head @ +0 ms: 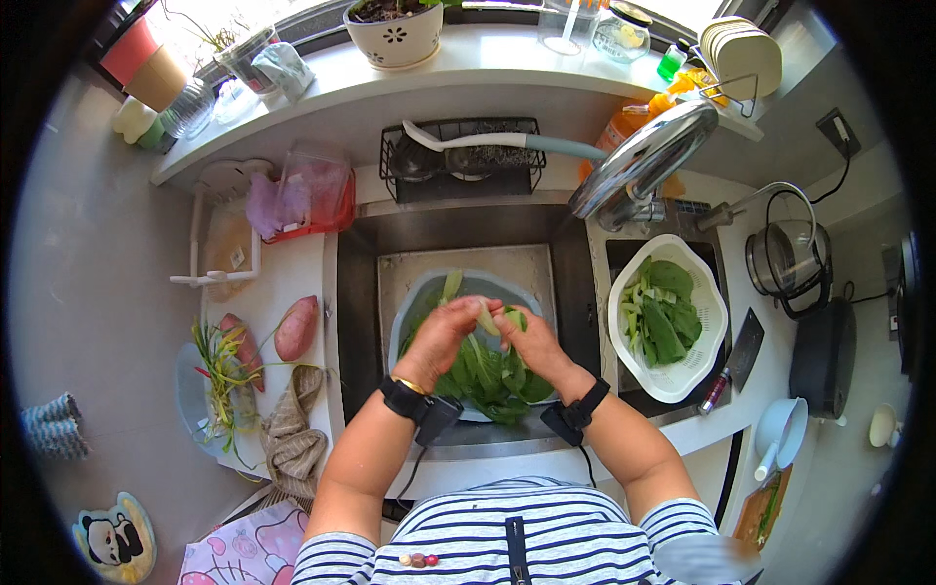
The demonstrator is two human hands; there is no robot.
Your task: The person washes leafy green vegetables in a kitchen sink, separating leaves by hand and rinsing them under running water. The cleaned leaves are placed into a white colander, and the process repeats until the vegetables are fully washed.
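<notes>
Over a grey-blue basin (406, 322) of leafy greens (479, 373) in the sink, both my hands hold one leafy green stalk (488, 319). My left hand (442, 333) pinches its pale stem between thumb and fingers. Close beside it, my right hand (537, 344) grips the same plant, its green leaf showing above the fingers. Parts of the stalk are hidden by my fingers. To the right, a white plastic colander (713, 314) with more leafy greens (665, 322) sits over the smaller sink bowl.
The chrome faucet (643, 157) arches above the sink's back right. A cleaver (746, 349) lies right of the colander. Sweet potatoes (296, 328), spring onions (223, 365) and a striped cloth (296, 424) are on the left counter. A wire rack (462, 183) with a brush (504, 140) stands behind.
</notes>
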